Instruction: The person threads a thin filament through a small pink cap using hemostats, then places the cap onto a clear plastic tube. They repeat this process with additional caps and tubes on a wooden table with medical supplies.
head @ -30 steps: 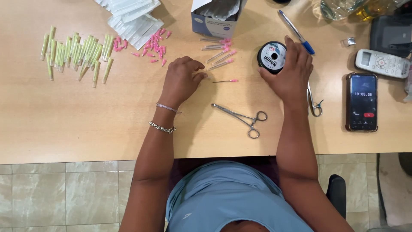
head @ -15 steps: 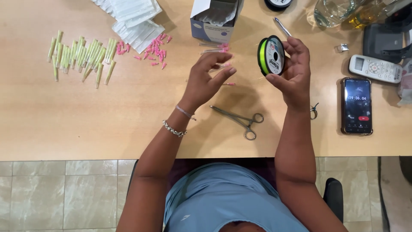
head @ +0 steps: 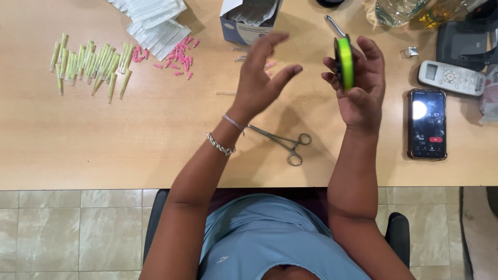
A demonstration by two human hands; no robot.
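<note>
Right hand (head: 358, 85): fingers clamped on green spool (head: 344, 62), held edge-on above table (head: 155, 140).
Left hand (head: 262, 78): fingers apart, empty, raised beside spool.
Forceps (head: 282, 142): on table, untouched.

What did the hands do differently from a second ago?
The right hand picked the spool of yellow-green line up off the table and turned it edge-on. The left hand lifted off the table too and hangs open beside the spool. The forceps, phone and pink and green caps lie as before.
</note>
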